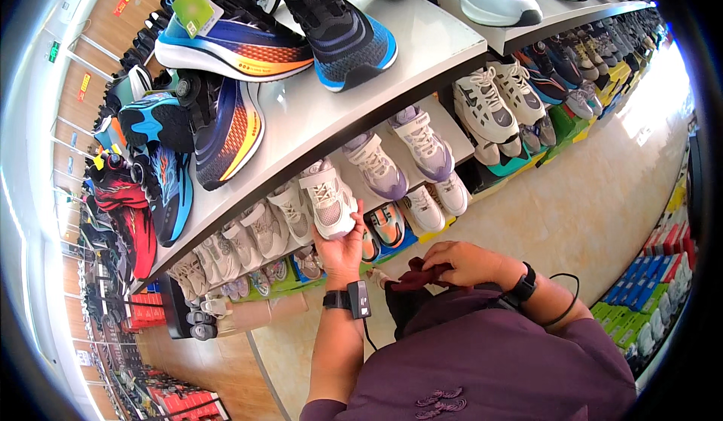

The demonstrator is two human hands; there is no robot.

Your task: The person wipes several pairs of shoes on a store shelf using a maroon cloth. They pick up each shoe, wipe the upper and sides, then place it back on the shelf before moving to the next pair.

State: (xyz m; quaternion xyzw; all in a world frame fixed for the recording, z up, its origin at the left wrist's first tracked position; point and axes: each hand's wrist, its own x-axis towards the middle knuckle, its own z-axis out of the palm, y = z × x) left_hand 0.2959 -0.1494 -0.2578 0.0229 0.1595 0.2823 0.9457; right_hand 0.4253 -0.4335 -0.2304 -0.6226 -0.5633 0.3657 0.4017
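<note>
My left hand is under and beside the toe of a white and grey mesh children's sneaker, its fingers along the right side of the sole. The sneaker has a strap and stands at the edge of a lower shelf, in a row of similar pale shoes. Against the front of my body, my right hand grips a dark red cloth. To the right of the held sneaker are two white and lilac sneakers. Both wrists wear black bands with cables.
Above juts a white upper shelf with a dark edge, carrying colourful running shoes. White-and-black sneakers stand further right. Orange shoes sit lower down. Shoe boxes are stacked at the far right, across the tiled floor.
</note>
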